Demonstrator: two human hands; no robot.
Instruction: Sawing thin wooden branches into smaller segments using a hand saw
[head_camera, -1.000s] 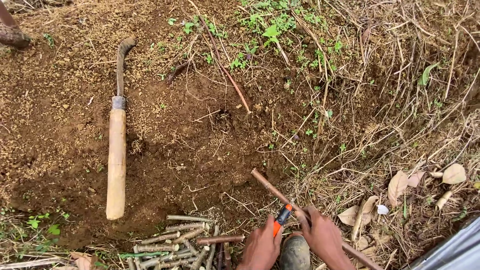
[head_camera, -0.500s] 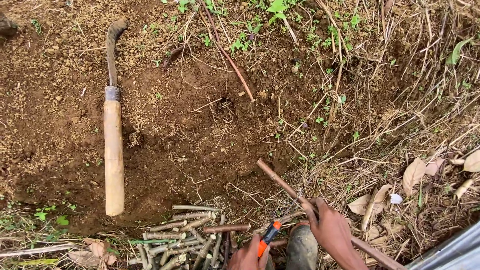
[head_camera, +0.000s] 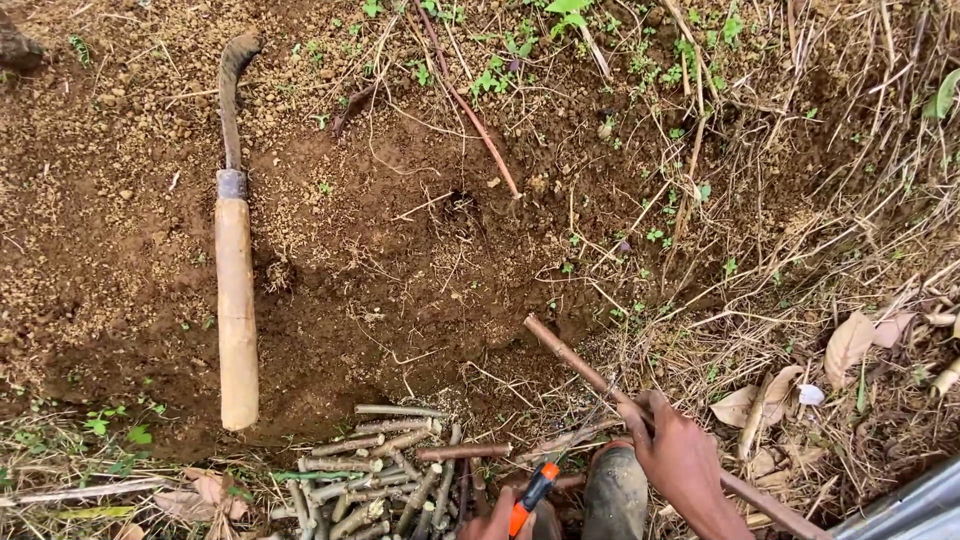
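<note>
My right hand (head_camera: 682, 462) grips a long brown stick (head_camera: 572, 358) that slants up to the left over the bare soil. Only the top of my left hand (head_camera: 493, 527) shows at the bottom edge, closed around an orange-handled cutter (head_camera: 533, 493) that points up to the right, just below the stick. To the left of both hands lies a pile of several short cut sticks (head_camera: 385, 467) on the ground. The cutter's blades are hidden behind the sticks and my hand.
A tool with a long wooden handle and curved dark metal head (head_camera: 236, 300) lies on the dug brown soil at the left. A dark boot toe (head_camera: 615, 492) sits between my hands. Dry grass, twigs and dead leaves (head_camera: 848, 345) cover the right side.
My left hand with the orange-handled cutter has dropped toward the bottom edge, away from the stick. My right hand keeps its hold on the stick, and the view has shifted slightly.
</note>
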